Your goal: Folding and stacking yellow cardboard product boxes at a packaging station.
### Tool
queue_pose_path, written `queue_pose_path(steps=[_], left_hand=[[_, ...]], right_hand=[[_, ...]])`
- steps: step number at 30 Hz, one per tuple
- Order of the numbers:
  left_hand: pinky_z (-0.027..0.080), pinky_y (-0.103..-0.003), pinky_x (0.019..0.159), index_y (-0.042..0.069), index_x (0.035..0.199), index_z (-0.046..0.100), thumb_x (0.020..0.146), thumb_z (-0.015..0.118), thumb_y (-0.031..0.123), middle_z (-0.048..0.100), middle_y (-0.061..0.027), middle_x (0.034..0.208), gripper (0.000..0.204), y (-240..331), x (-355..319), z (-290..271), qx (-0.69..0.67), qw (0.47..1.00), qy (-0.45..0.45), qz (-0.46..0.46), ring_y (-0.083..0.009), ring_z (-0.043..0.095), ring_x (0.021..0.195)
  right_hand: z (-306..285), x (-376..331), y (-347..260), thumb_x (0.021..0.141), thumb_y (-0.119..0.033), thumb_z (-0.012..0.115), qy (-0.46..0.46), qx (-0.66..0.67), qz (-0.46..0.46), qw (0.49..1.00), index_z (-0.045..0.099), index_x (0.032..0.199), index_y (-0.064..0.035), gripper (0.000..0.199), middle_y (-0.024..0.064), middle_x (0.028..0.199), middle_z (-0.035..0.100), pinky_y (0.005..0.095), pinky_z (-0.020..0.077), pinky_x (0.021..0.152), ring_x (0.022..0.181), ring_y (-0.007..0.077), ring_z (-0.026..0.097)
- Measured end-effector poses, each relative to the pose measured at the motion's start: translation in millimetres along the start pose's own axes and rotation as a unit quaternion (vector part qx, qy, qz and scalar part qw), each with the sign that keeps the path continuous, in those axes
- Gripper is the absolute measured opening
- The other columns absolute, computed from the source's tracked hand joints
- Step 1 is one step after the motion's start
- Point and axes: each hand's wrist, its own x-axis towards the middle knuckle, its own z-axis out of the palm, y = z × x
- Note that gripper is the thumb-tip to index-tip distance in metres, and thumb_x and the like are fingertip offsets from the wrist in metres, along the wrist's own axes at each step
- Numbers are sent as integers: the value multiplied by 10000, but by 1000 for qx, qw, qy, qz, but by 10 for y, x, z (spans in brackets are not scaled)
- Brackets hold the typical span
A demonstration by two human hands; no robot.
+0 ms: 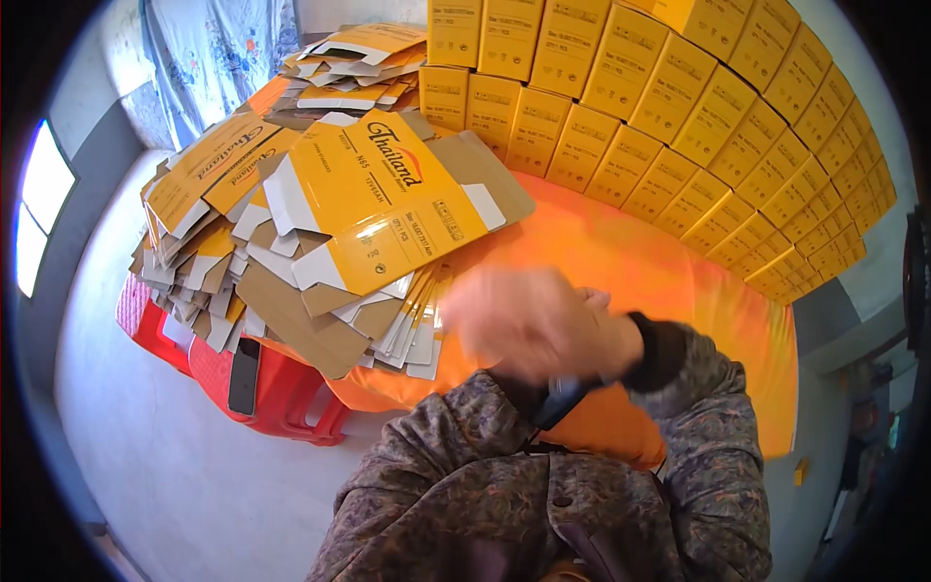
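My two hands are together in front of my chest, overlapping and smeared by motion. My right hand [596, 335] comes in from the dark cuff on the right. My left hand [495, 320] blurs into it, and its wrist is mostly covered. The fingers of neither hand can be made out, nor whether anything is between them. Nearest to them on the left lies a pile of flattened yellow cardboard boxes [388, 209], with grey-brown insides and white flaps. Just below the hands is a dark device [561, 403], partly hidden.
An orange cloth [601, 252] covers the table. Rows of yellow boxes [621, 145] are stacked along its far right side. More flattened cartons [354, 68] lie at the back left. Red plastic stools [262, 398] stand at the left, one bearing a phone [243, 376].
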Motion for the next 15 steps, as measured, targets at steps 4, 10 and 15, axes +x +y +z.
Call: queue_pose_path(steps=[4,10,15], left_hand=[[306,-250,464,173,656,380,925,554,258,356,29,555,331,-53,-10,62,47,997,-46,-50,-110,370,497],[277,-261,439,163,654,318,946,523,288,272,44,526,378,-50,22,3,41,996,-79,-2,-90,271,451],[251,-268,465,166,683,282,954,523,285,198,45,576,382,-22,1,-10,32,999,-36,-20,-94,223,488]], right_hand=[[44,-52,-880,882,-199,534,13,393,-68,917,621,978,-8,231,114,905,622,370,492,674,789,240,620],[-225,-384,-1185,927,-536,402,-104,530,-100,836,480,1316,-45,631,201,1392,399,572,227,1068,1221,424,448],[-330,-780,-1479,945,-436,403,-185,736,-81,646,473,1316,-57,535,159,1396,399,549,233,1071,1238,392,426]])
